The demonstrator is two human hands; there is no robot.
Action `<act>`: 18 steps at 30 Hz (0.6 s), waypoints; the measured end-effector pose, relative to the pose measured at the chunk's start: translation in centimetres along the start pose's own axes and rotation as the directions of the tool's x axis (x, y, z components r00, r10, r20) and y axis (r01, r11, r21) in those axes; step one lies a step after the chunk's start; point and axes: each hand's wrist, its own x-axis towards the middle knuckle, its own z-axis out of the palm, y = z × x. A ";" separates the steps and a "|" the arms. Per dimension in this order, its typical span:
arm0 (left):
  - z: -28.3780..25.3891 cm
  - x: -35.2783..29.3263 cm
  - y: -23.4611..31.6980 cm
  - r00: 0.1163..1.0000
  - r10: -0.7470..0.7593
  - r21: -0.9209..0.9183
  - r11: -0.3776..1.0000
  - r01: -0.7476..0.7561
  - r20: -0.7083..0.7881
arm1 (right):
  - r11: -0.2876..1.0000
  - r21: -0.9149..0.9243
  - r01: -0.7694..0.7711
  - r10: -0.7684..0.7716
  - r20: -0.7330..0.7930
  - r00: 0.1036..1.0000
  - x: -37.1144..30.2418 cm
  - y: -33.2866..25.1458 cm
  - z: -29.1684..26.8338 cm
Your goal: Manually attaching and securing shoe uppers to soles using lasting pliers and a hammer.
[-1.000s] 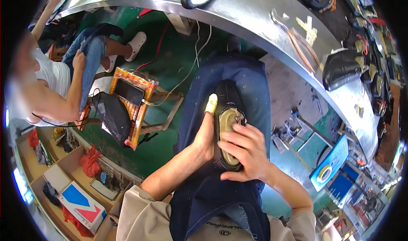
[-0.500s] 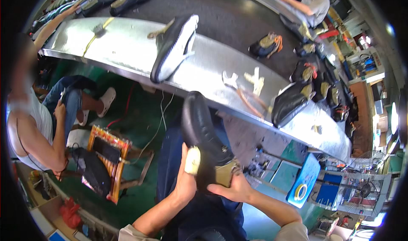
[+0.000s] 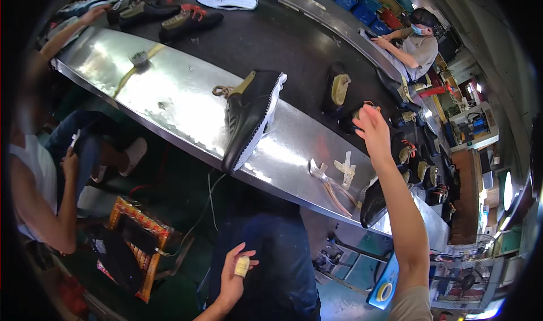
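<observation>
Low over my dark-trousered lap, my left hand (image 3: 231,277) is open with its fingers apart. A pale yellow wrap (image 3: 242,266) sits around one of its digits. My right hand (image 3: 373,133) reaches out over the dark work surface, fingers extended and thumb apart, overlapping a black shoe (image 3: 349,120) with orange lacing. Whether the fingertips touch this shoe is hard to make out. Just beyond it lies another black shoe (image 3: 337,90) with a beige opening. On the metal ledge, a black shoe with a white sole (image 3: 253,117) lies on its side, nearest the middle.
Pincers (image 3: 328,185) and a pale cross-shaped piece (image 3: 345,169) lie on the metal ledge (image 3: 186,103), with a brush (image 3: 138,60) farther left. More shoes (image 3: 421,165) crowd the right. One person (image 3: 39,208) sits left, another (image 3: 418,49) at the far right.
The shoe held in both hands has left my lap; a black shoe now lies on the far surface. My right hand has stretched forward and right, while my left has opened. The view has tilted up.
</observation>
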 end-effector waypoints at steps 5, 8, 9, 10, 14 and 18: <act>-1.9 0.4 -0.1 0.998 -0.058 0.055 0.997 0.059 -0.027 | 0.513 -0.797 0.320 -0.516 0.012 0.857 -10.6 0.8 -7.0; -1.6 1.6 -0.4 0.996 -0.088 0.091 0.992 0.086 0.017 | 0.787 -0.605 -0.121 -0.235 -0.476 0.847 -13.5 6.8 -12.1; -1.9 1.6 -0.6 0.995 -0.102 0.129 0.987 0.101 0.003 | 0.878 -0.389 -0.280 0.008 -0.572 0.820 -13.9 8.7 -12.7; -2.3 1.4 -0.7 0.996 -0.092 0.151 0.984 0.091 -0.001 | 0.937 -0.109 -0.333 0.260 -0.420 0.869 -13.5 8.0 -11.5; -2.4 1.8 -0.3 0.991 -0.122 0.200 0.974 0.108 0.059 | 0.963 -0.075 -0.260 0.176 -0.559 0.811 -11.7 10.8 -10.7; -2.1 1.3 0.7 0.982 -0.071 0.249 0.968 0.026 0.173 | 0.875 0.466 -0.133 0.311 -0.328 0.892 -14.7 8.7 -10.6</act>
